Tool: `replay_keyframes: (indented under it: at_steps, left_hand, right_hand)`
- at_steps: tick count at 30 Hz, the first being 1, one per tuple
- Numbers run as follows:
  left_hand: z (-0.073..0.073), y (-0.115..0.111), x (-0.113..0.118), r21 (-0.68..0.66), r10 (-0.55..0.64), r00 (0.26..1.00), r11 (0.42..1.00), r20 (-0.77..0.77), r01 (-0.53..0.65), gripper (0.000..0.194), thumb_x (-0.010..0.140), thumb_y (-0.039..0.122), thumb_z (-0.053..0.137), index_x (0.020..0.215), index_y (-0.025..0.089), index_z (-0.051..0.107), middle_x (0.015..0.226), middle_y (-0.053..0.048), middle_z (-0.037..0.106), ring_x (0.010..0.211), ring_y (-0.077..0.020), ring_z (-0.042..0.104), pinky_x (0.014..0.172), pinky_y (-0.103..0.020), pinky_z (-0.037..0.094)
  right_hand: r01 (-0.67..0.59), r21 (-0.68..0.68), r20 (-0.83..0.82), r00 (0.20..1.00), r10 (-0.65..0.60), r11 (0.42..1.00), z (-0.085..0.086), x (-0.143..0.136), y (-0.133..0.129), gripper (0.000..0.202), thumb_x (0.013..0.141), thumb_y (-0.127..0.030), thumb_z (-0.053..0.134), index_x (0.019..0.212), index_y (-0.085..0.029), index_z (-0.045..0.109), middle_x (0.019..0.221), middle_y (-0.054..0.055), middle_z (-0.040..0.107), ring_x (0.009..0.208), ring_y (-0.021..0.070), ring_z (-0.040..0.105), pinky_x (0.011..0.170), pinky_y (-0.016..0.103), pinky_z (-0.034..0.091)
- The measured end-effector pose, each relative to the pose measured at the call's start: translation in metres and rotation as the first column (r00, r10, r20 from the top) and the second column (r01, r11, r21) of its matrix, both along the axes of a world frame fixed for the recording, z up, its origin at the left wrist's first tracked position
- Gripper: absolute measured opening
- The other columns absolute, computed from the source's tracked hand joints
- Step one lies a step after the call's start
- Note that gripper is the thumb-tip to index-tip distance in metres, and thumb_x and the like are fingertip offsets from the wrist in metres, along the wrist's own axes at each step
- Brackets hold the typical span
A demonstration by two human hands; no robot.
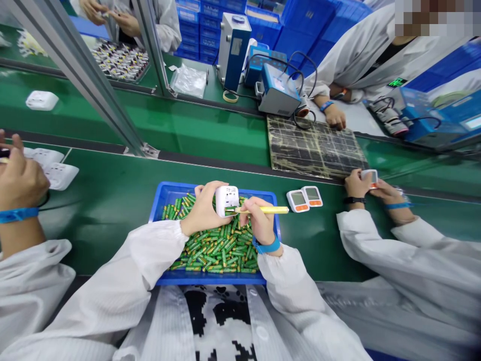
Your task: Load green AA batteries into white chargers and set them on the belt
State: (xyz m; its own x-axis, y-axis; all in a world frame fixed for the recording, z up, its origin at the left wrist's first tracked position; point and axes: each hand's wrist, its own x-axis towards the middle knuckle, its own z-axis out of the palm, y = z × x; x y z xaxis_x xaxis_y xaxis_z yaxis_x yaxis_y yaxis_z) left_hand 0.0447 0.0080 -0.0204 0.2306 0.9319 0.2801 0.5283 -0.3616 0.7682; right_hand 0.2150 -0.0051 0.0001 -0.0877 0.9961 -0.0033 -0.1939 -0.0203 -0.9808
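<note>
My left hand (pixel 203 210) grips a small white device (pixel 227 194), its back with the open battery compartment turned up towards me. Between the fingers of my right hand (pixel 262 223) is a thin yellow-handled tool (pixel 277 210), held like a pen. The tool's tip reaches the lower part of the device, where a bit of green shows in the compartment. I cannot make out the exact kind of tool. Both hands are above a blue bin (pixel 210 282) full of loose green batteries (pixel 221 250).
Two white devices with screens (pixel 303 199) lie right of the bin. A co-worker's hands (pixel 356 184) hold another at right; a second co-worker's hand (pixel 18 173) is at left beside white devices (pixel 60 175). A metal post (pixel 80 70) rises ahead. Beyond lies a dark board (pixel 311 150).
</note>
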Motion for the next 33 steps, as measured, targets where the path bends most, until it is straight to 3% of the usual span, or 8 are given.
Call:
replay_keyframes:
  at_steps: [10,14,20,25,29,31,33]
  left_hand:
    - [-0.002,0.002,-0.001,0.002,-0.001,0.999,1.0,-0.043,0.001,0.072,0.057,0.034,0.08,0.12,0.023,0.046,0.119,-0.007,0.06,0.109,-0.0297,0.054,0.093,-0.043,0.03]
    - [0.004,-0.002,-0.004,0.046,-0.01,0.989,0.999,-0.149,0.018,0.063,0.057,0.039,0.077,0.108,0.021,0.045,0.103,-0.005,0.058,0.098,-0.0285,0.056,0.09,-0.044,0.029]
    - [0.007,-0.004,-0.007,0.088,-0.022,0.939,0.995,-0.344,0.056,0.048,0.055,0.03,0.066,0.097,0.02,0.044,0.093,-0.004,0.054,0.089,-0.0272,0.053,0.086,-0.046,0.029]
    - [0.001,-0.002,-0.005,0.194,-0.023,0.892,0.973,-0.451,0.123,0.037,0.06,0.031,0.061,0.093,0.02,0.046,0.091,-0.006,0.056,0.088,-0.0289,0.054,0.084,-0.048,0.029]
    - [-0.005,-0.001,0.001,0.239,-0.004,0.873,0.961,-0.488,0.137,0.028,0.067,0.026,0.055,0.094,0.02,0.049,0.09,-0.007,0.057,0.088,-0.0301,0.056,0.084,-0.049,0.03]
    - [-0.005,0.0,0.001,0.21,-0.025,0.873,0.967,-0.486,0.145,0.029,0.066,0.026,0.057,0.093,0.02,0.048,0.089,-0.006,0.057,0.087,-0.0301,0.056,0.084,-0.049,0.03]
    - [-0.003,0.002,-0.004,0.155,-0.013,0.906,0.984,-0.423,0.086,0.038,0.06,0.031,0.063,0.093,0.02,0.047,0.089,-0.005,0.056,0.086,-0.0297,0.055,0.083,-0.049,0.032]
  right_hand:
    - [-0.013,0.075,0.144,0.99,0.002,0.997,-0.005,0.001,-0.003,0.034,0.088,-0.041,0.061,0.062,-0.02,0.066,0.044,-0.003,0.056,0.039,0.01,0.048,0.045,0.024,0.038]
    - [-0.05,0.145,0.242,0.97,0.013,0.988,-0.006,-0.002,-0.005,0.039,0.09,-0.04,0.058,0.057,-0.02,0.061,0.048,-0.002,0.056,0.045,0.0108,0.049,0.051,0.025,0.04]
    - [-0.08,0.312,0.404,0.913,-0.056,0.947,-0.003,-0.008,-0.005,0.044,0.094,-0.037,0.048,0.054,-0.021,0.05,0.048,-0.003,0.047,0.048,0.0115,0.046,0.054,0.027,0.036]
    - [-0.182,0.506,0.64,0.734,-0.226,0.843,0.007,-0.014,-0.013,0.042,0.091,-0.028,0.048,0.052,-0.021,0.033,0.047,-0.004,0.037,0.046,0.0108,0.038,0.052,0.029,0.026]
    - [-0.259,0.584,0.76,0.507,-0.407,0.769,0.0,-0.019,-0.019,0.032,0.087,-0.025,0.048,0.056,-0.021,0.042,0.05,-0.001,0.048,0.048,0.0125,0.044,0.052,0.03,0.026]
    - [-0.281,0.575,0.802,0.378,-0.463,0.768,-0.007,-0.017,-0.017,0.024,0.084,-0.025,0.049,0.061,-0.021,0.051,0.052,0.002,0.055,0.05,0.0148,0.048,0.052,0.031,0.025]
    - [-0.244,0.54,0.83,0.311,-0.462,0.806,-0.011,-0.01,-0.01,0.022,0.084,-0.026,0.05,0.063,-0.021,0.054,0.053,0.003,0.057,0.05,0.0159,0.048,0.051,0.032,0.023]
